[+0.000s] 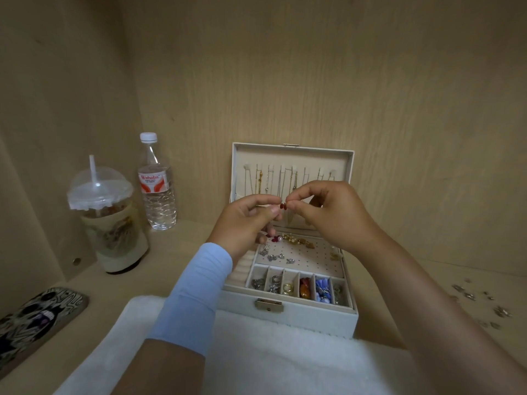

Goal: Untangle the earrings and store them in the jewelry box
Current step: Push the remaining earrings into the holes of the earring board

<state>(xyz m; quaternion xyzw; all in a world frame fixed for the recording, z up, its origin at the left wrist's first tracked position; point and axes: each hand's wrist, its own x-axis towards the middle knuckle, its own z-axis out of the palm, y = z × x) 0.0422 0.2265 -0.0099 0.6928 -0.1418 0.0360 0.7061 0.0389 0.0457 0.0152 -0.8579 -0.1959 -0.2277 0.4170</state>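
Both hands meet above the open jewelry box, pinching a small red earring between them — the left hand closes thumb and forefinger on it from one side, the right hand does the same from the other, so the earring hangs in the air in front of the raised lid, where thin chains hang from hooks. A pale blue sleeve covers the left forearm. Inside the box, more earrings lie on the perforated tray, and the row of small compartments along the front holds silver, gold, amber and blue pieces. The box stands on a wooden surface with its front edge on a white cloth. To the left stand a water bottle and a lidded cup with a straw — a patterned phone case lies nearer. Small loose pieces are scattered at the right.
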